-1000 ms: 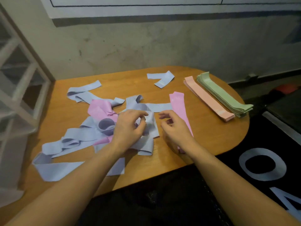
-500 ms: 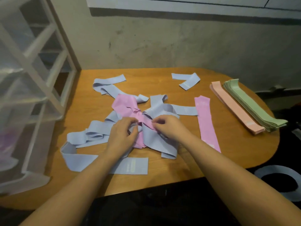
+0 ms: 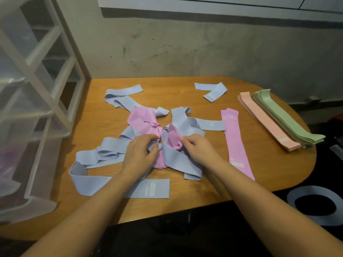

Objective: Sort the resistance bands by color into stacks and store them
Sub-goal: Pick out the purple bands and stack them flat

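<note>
Head view, nearest first: two bare forearms reach over the near edge of the wooden table point(image 3: 213, 191). A flat blue band point(image 3: 148, 188) lies just under the left forearm. Beyond it both hands are sunk in the tangled pile point(image 3: 167, 138) of blue and pink bands at the table's middle. The left hand point(image 3: 141, 153) has its fingers curled round a blue strip in the pile; the right hand point(image 3: 198, 147) pinches the bunched pink material between thumb and fingertips. To the right of the pile lies a straight pink stack point(image 3: 235, 141), well apart from the peach stack point(image 3: 265, 123) and green stack point(image 3: 285, 119), which lie side by side, touching, near the right edge. Farther back, a folded blue band point(image 3: 213, 91) lies alone. A white drawer unit point(image 3: 27, 108) stands at left.
</note>
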